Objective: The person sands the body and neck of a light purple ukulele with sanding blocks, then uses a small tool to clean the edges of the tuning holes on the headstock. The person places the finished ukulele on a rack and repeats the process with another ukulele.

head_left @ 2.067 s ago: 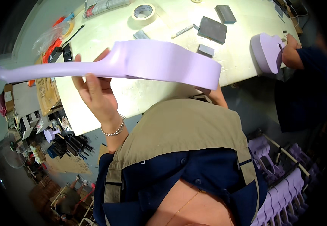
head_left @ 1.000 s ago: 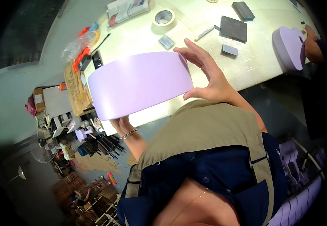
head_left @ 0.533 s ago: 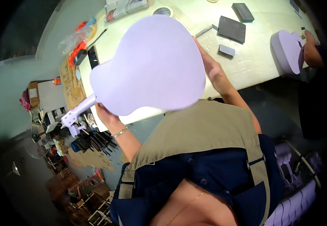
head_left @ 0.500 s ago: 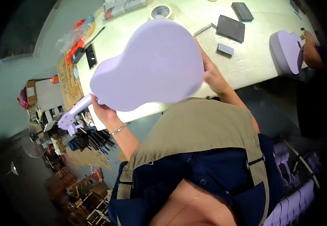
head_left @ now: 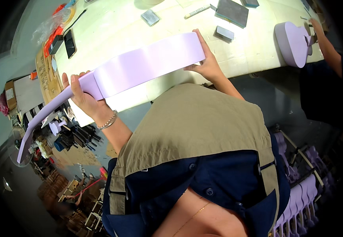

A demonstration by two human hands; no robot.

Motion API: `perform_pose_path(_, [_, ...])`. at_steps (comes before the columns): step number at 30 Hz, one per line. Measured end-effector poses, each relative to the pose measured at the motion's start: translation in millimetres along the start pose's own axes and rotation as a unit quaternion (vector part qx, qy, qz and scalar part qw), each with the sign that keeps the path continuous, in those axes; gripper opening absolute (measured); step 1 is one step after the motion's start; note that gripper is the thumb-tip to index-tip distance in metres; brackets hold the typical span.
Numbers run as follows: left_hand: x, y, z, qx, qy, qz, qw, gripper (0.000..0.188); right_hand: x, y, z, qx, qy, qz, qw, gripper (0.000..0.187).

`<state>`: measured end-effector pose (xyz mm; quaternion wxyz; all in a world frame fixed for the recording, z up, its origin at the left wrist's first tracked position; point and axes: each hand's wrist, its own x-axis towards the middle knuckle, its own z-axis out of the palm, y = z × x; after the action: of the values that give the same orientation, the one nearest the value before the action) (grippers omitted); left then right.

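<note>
Pale worktable [head_left: 254, 47] (brightly lit), grey floor [head_left: 266, 91], greenish wall [head_left: 0, 73] at left

From the wearer's head, close above the khaki apron [head_left: 195, 126], the wide fisheye view faces steeply down over that apron and out across the pale table [head_left: 254, 51] beyond it.

Place: stringed-instrument workshop, several like pieces in hand.
Evidence: lilac ukulele-shaped instrument [head_left: 151, 59] held over a pale-topped workbench [head_left: 254, 51]; matching lilac body [head_left: 292, 45] beside a co-worker [head_left: 331, 51]; row of lilac instruments [head_left: 299, 201] at lower right. On the bench, grey blocks [head_left: 231, 14], sanding type by appearance, and a marker pen [head_left: 197, 12]. Wearer in khaki apron [head_left: 195, 122].
</note>
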<state>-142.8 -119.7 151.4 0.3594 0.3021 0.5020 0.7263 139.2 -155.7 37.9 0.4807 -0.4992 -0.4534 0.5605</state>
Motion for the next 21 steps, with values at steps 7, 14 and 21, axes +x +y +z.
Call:
perform_pose_path(7, [-5.3,0.1,19.5,-0.010,-0.152,0.052,0.987,0.060,-3.1,-27.7,-5.3,-0.307,0.059,-0.124,0.942,0.108])
perform_pose_path(14, [-20.9,1.6,64.6,0.019,-0.356,0.087,0.930,0.058,-7.1,-42.5,5.5,-0.456,0.080,-0.178,0.868,0.104])
perform_pose_path(21, [-33.7,6.3,101.7,0.011,-0.430,0.052,0.901,0.047,-9.8,-58.2,5.7,-0.365,0.078,-0.173,0.911,0.103])
